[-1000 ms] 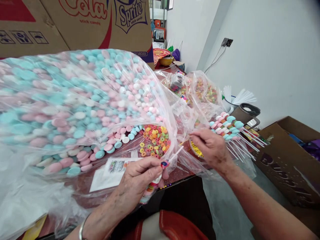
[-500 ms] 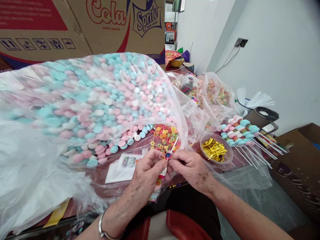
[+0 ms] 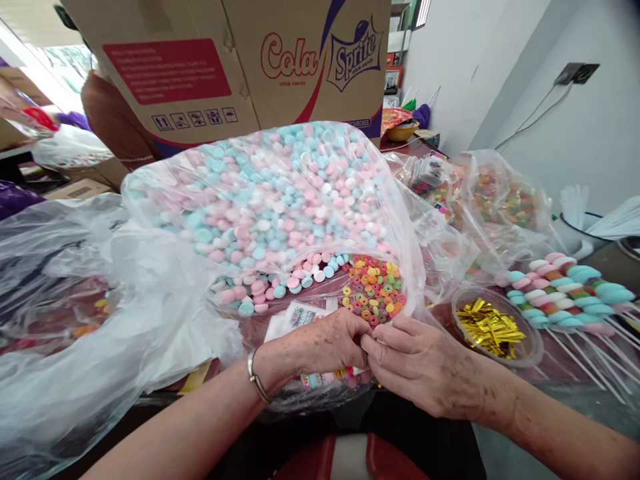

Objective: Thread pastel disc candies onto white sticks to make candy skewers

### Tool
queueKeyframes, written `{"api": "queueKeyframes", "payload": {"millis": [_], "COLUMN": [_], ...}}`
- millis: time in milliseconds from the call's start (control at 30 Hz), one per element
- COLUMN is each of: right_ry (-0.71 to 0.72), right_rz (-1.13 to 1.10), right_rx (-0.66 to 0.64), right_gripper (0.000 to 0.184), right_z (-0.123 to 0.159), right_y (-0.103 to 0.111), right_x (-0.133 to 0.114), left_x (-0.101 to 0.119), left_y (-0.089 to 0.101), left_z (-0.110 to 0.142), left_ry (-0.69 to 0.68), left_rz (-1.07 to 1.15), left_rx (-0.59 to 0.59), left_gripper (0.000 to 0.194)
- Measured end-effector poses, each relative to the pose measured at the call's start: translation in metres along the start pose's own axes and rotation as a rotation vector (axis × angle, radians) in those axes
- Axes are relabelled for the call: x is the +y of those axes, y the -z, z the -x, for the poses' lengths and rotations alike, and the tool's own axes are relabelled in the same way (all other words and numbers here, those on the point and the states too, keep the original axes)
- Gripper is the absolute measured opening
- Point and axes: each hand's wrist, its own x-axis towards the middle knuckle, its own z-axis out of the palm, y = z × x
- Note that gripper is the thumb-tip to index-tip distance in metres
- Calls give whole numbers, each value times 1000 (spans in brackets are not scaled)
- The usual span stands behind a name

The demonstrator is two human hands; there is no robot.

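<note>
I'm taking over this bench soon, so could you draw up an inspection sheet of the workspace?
Surface: dark red table, largely covered by bags and sweets.
Job's things: candy packet, partly hidden by the hands; gold ties in a clear tub; ring candies by a big bag of pastel sweets; candy skewers piled right of the tub.
Clutter: crumpled plastic across the left side.
Left hand: closed at the candy packet's upper end.
Right hand: fingertips against the left hand's; grip hidden.
Cables: wires hanging from a wall socket.
Surroundings: cardboard box behind the big bag.
</note>
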Motion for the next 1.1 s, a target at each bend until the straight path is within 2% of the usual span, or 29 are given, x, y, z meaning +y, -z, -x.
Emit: {"api": "queueKeyframes", "payload": {"millis": [67, 133, 267, 333, 400, 467, 533, 567, 600, 667, 733, 767, 833, 900, 967, 1000, 1033, 1067, 1100], "right_ry": [-30, -140, -517, -703, -882, -1080, -1253, -1313, -1348, -1343, -1289, -1262, -1228, -1216, -1219, -1221, -1222, -1215, -1198], "right_rz": [11, 44, 138, 101, -46, -288, -559, -679, -778, -918, -968, -965, -955, -995, -1049, -1058, -1052, -1043, -1049], "right_rx": [-47, -54, 46, 118, 220, 331, 437, 481, 521, 593, 640, 657, 684, 688, 701, 711, 726, 743, 755], "right_gripper": [27, 26, 26, 26, 24, 20, 18, 17, 17, 17, 16, 15, 13, 14, 17, 17, 17, 16, 15], "right_z": [-3, -7, -16, -20, -23, -26, -29, -31, -33, -39, -46, -50, -56, -59, -61, -62, -63, -64, -67], "right_y": [1, -1, -17, -28, -38, -43, -42, -40, -38, -33, -28, -26, -22, -20, -19, -18, -18, -19, -20], "right_x": [-5, -12, -19, -15, -7, 3, 10, 12, 12, 9, 1, -3, -9, -10, -9, -9, -9, -10, -12], "left_x": [2, 5, 7, 4, -1, -6, -9, -9, -9, -5, 3, 8, 18, 25, 26, 25, 22, 18, 14], "left_y": [1, -1, -17, -25, -31, -35, -38, -40, -41, -41, -35, -30, -15, 1, 12, 15, 15, 14, 11], "left_z": [1, 1, -4, -9, -14, -15, -13, -11, -9, -4, 1, 5, 17, 33, 48, 54, 57, 58, 57], "left_ry": [-15, -44, -120, -200, -370, -599, -752, -765, -720, -528, -355, -345, -478, -684, -733, -659, -547, -433, -335], "left_rz": [-54, -194, -670, -838, -955, -1010, -896, -770, -595, -120, 392, 603, 851, 840, 597, 433, 273, 109, -9], "left_rx": [-45, 30, 422, 603, 795, 1024, 1162, 1168, 1135, 989, 823, 761, 677, 590, 387, 300, 264, 305, 398], "left_gripper": [9, 7, 19, 26, 27, 21, 10, 8, 10, 19, 31, 35, 43, 52, 60, 61, 61, 62, 61]}}
